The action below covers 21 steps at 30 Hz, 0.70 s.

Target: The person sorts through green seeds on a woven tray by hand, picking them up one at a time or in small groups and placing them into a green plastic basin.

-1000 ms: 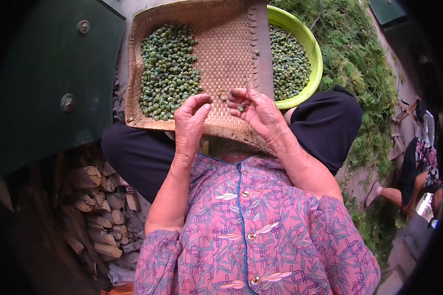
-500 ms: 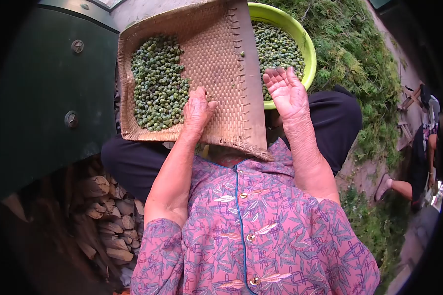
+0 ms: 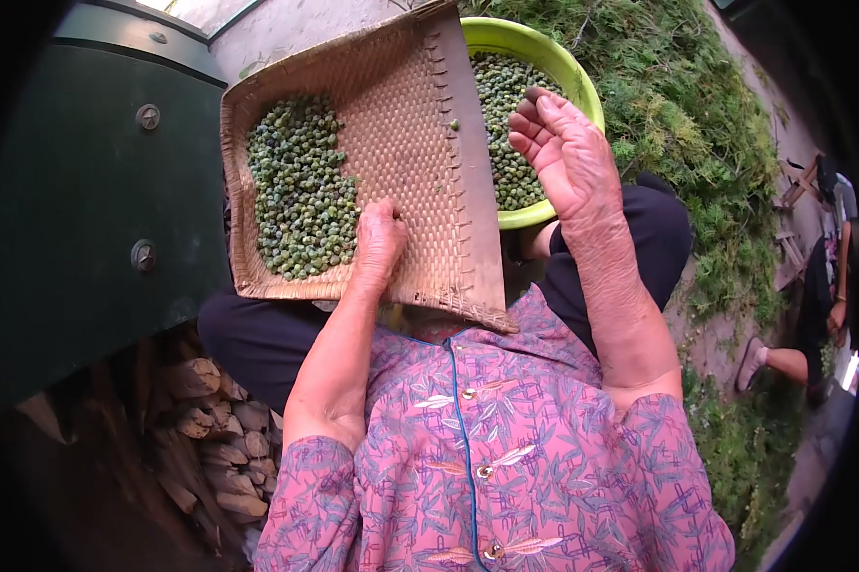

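outdoors, greenery at right of frame. woven tray (image 3: 401, 124) on the lap, green seeds (image 3: 301, 186) heaped at its left. left hand (image 3: 380, 243) curled on the tray, grasp unclear. right hand (image 3: 567, 157), fingers bunched, over green basin (image 3: 582, 91); contents hidden. tilted tray could spill seeds.

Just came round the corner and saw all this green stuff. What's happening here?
A seated person has a woven tray across the lap, with a heap of small green pods on its left part. The left hand rests on the tray's near edge. The right hand, fingers curled, is over a green bowl beside the tray that holds more of the same pods. Cut green plants lie on the ground to the right.
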### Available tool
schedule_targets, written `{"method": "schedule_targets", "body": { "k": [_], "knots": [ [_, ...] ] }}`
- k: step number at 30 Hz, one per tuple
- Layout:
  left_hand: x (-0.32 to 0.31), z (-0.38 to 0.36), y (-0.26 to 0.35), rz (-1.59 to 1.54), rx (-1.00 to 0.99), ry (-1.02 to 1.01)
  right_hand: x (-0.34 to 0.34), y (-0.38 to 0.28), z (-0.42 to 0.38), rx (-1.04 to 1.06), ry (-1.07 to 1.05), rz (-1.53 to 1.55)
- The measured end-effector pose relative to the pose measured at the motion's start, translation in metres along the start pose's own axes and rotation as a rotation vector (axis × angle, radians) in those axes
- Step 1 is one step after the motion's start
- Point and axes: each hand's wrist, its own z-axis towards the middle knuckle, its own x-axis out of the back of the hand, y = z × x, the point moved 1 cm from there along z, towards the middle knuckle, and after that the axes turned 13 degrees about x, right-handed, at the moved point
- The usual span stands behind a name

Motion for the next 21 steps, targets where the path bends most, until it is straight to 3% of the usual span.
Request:
{"method": "schedule_targets", "body": {
  "k": [2,4,5,6,8,10,13,17,18,21],
  "knots": [
    [0.001,0.003,0.005,-0.286,0.233,-0.217,-0.001,-0.016,0.018,0.049,-0.079,-0.128],
    [0.004,0.006,0.022,-0.433,0.267,-0.275,0.000,-0.025,0.034,0.165,-0.173,-0.463],
    [0.004,0.007,0.033,-0.523,0.291,-0.367,0.001,-0.029,0.040,0.270,-0.292,-0.778],
    [0.004,0.008,0.048,-0.611,0.315,-0.459,0.005,-0.028,0.044,0.567,-0.479,-1.171],
    [0.002,0.012,0.078,-0.701,0.264,-0.514,0.014,-0.021,0.046,0.624,-0.737,-1.424],
    [0.004,0.017,0.109,-0.744,0.236,-0.583,0.015,-0.016,0.035,0.523,-0.870,-1.682],
    [-0.004,0.030,0.135,-0.807,0.152,-0.639,0.009,-0.025,0.035,0.428,-0.895,-1.667],
    [-0.012,0.049,0.154,-0.975,0.128,-0.657,0.009,-0.044,0.047,0.580,-0.650,-1.219],
    [-0.009,0.057,0.154,-0.869,0.114,-0.593,0.009,-0.047,0.047,0.583,-0.591,-1.134],
    [-0.028,0.087,0.130,-0.542,-0.015,-0.036,0.004,-0.052,0.045,0.589,-0.558,-1.059]
  ]
}}
